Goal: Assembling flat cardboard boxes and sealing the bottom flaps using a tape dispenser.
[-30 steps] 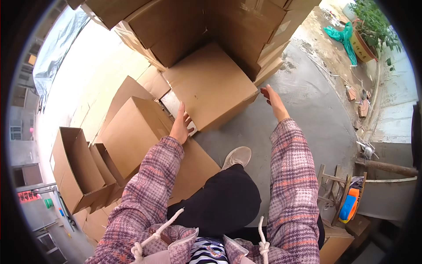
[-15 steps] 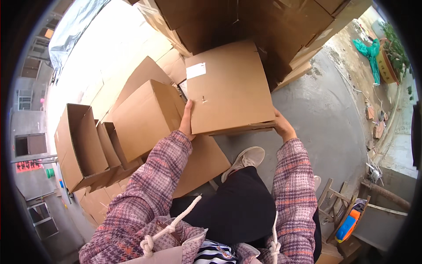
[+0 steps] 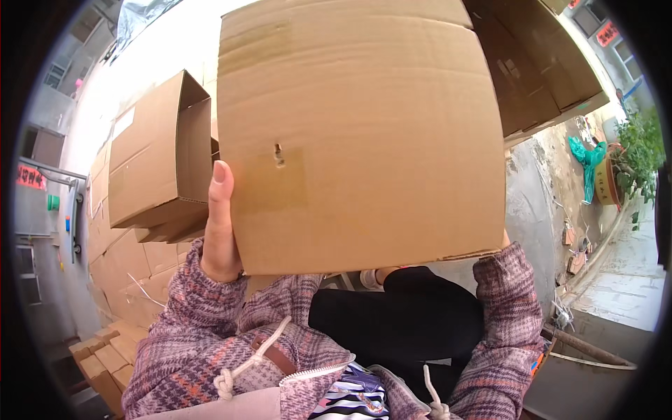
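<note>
A brown cardboard box [image 3: 378, 154] is lifted in front of me and fills the middle of the view. Its broad face shows a small torn slot and patches of tape. My left hand [image 3: 221, 231] grips the box's left edge, thumb up along the side and the other fingers hidden behind it. Only a sliver of my right hand [image 3: 505, 240] shows at the lower right corner, where it holds the box; its fingers are out of sight. To the left of my left hand stands an open-ended cardboard box [image 3: 150, 157] with a white label.
Large open cardboard boxes [image 3: 539, 63] rise at the upper right. More flat cardboard [image 3: 126, 259] and stacked cartons [image 3: 105, 360] lie to the left. A potted plant [image 3: 633, 157] and a green plastic bag [image 3: 588, 164] stand by the right wall, above a grey basin [image 3: 588, 385].
Both hands have raised the box closer to me, so it looks much larger. Its labelled face has given way to one with tape patches. My view has shifted over the surroundings.
</note>
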A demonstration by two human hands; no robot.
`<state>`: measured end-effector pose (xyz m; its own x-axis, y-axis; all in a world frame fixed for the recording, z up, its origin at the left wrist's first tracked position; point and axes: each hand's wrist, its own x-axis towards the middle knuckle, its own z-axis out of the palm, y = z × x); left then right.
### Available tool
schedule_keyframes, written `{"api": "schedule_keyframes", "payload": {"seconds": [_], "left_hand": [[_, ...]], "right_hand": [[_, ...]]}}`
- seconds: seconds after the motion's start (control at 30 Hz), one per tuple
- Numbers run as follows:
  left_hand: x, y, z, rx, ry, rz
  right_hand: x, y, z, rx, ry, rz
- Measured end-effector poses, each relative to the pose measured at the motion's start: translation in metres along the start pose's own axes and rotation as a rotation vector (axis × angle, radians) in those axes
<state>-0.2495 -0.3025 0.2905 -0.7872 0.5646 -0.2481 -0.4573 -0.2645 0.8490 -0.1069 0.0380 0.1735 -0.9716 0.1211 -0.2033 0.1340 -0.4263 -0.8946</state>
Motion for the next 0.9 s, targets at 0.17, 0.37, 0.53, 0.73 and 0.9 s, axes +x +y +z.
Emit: {"api": "schedule_keyframes", "payload": {"seconds": [0.17,0.37,0.53,0.73,0.9], "left_hand": [[-0.008,0.048,-0.03,1.087,0.484,1.031],[-0.019,0.051,-0.039,1.746,0.202,0.89],[0.0,0.058,-0.073,2.093,0.232,0.684],[0.009,0.069,-0.112,2.063,0.22,0.5],[0.009,0.074,-0.126,1.972,0.175,0.51]], "right_hand": [[0.109,0.007,0.108,-0.166,-0.27,0.238],[0.174,0.041,0.14,-0.141,-0.292,0.389],[0.214,0.057,0.149,-0.183,-0.304,0.373],[0.214,0.063,0.151,-0.197,-0.268,0.378],[0.211,0.058,0.151,-0.095,-0.307,0.305]]}}
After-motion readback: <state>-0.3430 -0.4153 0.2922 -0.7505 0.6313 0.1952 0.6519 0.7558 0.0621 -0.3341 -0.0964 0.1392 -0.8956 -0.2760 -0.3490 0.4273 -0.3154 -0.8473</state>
